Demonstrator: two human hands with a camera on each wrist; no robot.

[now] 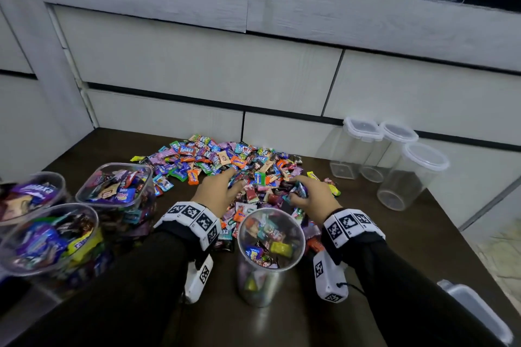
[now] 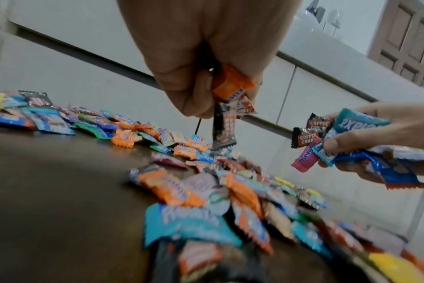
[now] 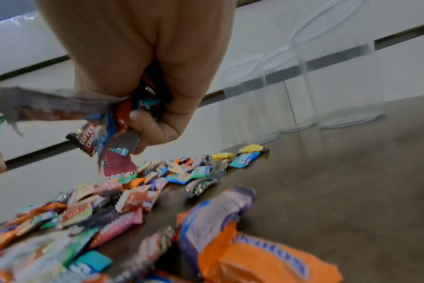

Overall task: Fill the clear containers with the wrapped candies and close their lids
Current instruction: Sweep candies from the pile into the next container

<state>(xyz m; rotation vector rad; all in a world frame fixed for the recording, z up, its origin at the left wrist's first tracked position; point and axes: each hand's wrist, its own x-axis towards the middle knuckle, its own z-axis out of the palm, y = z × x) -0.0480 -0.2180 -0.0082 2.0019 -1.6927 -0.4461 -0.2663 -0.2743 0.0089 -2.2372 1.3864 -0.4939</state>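
Two bare hands gather wrapped sweets from a heap on a dark brown wooden table (image 1: 394, 234).

From the head view, the left hand (image 1: 215, 191) and right hand (image 1: 313, 196) dig into the multicoloured pile of wrapped candies (image 1: 225, 166); a round clear plastic container (image 1: 270, 251), partly filled and lidless, stands just before them, three candy-filled open tubs (image 1: 115, 186) sit at left, and three lidded empty clear jars (image 1: 394, 158) wait at right. The left wrist view shows the left hand's fingers (image 2: 196, 95) pinching an orange-wrapped candy (image 2: 232, 84) with others. The right wrist view, somewhat blurred, shows the right hand clutching what appears to be a fistful of mixed wrappers (image 3: 104, 132).
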